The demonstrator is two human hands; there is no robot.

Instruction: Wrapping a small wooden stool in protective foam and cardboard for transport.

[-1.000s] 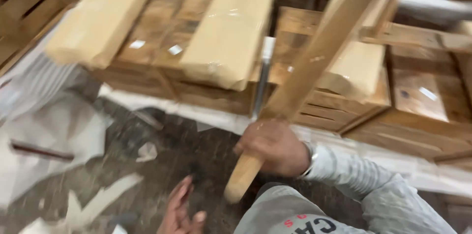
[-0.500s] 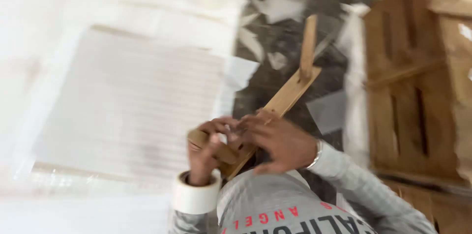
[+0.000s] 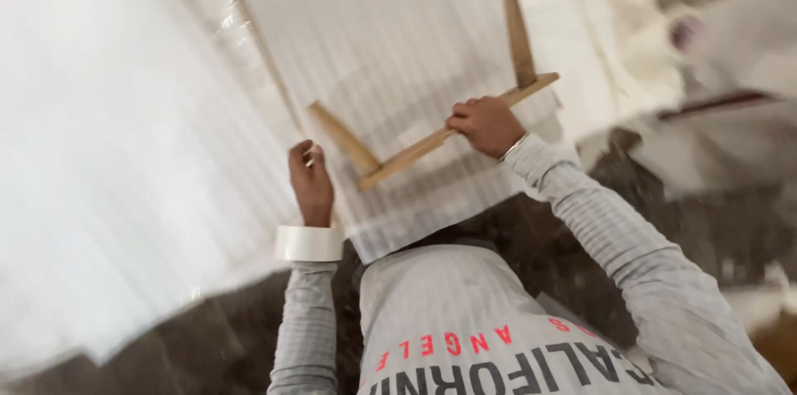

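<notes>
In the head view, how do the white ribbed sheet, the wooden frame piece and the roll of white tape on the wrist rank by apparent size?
1. White ribbed sheet, clearly the largest.
2. Wooden frame piece, held in the right hand.
3. Roll of white tape on the left wrist, the smallest.

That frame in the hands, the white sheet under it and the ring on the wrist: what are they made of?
Frame: apparently bare wood, tan and matte, with straight sawn slats. Sheet: probably thin foam or plastic wrap, white, ribbed and slightly shiny; blur leaves it open. Ring on the left wrist: likely a roll of whitish tape, smooth-sided.
</notes>
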